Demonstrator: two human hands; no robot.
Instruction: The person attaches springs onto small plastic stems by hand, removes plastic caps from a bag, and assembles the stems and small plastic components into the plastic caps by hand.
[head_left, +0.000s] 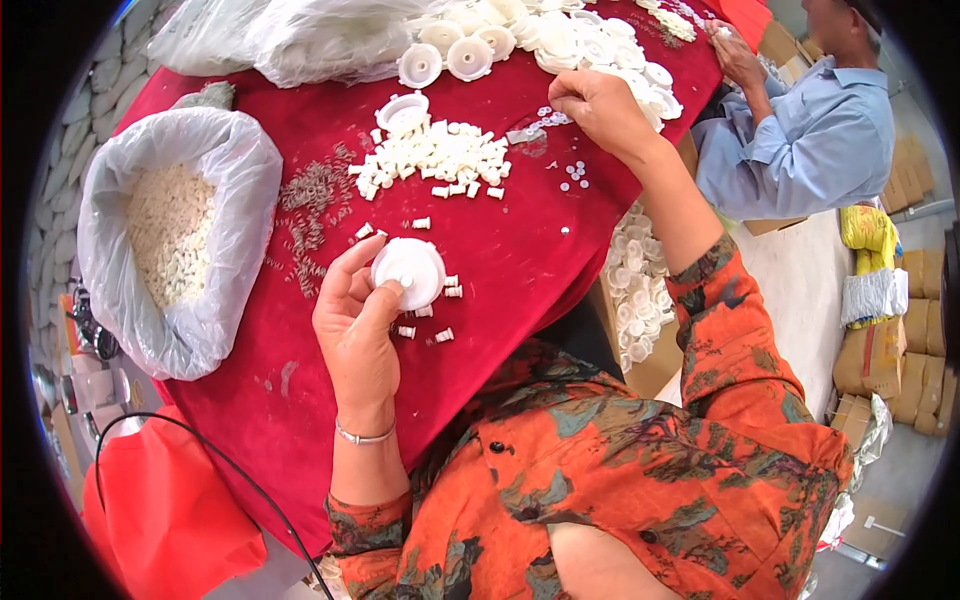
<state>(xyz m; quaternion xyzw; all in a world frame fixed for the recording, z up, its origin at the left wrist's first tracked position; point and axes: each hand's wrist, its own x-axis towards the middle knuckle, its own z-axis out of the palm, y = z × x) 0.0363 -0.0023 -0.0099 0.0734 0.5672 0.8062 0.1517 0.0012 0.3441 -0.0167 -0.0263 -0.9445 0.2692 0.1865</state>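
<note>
My left hand (358, 335) is closed on a round white plastic cap (418, 262), the thumb lying across its face. Beneath and beside the cap a few small white spool-shaped pieces (444, 336) lie on the red cloth. Farther right, my right hand (608, 118) has its fingertips pinched together over the cloth; whatever is between them is too small to make out. Close to those fingertips lie small translucent discs (545, 122), with several more discs (573, 178) scattered nearer me. A heap of spool-shaped pieces (440, 155) sits between the two hands, farther away.
Small metal springs (315, 195) are strewn left of the heap. A plastic-lined sack (235, 150) of small pale pieces stands at the left. Larger white caps (590, 45) pile up at the far side. A box of white parts (637, 290) and another person (800, 140) are to the right.
</note>
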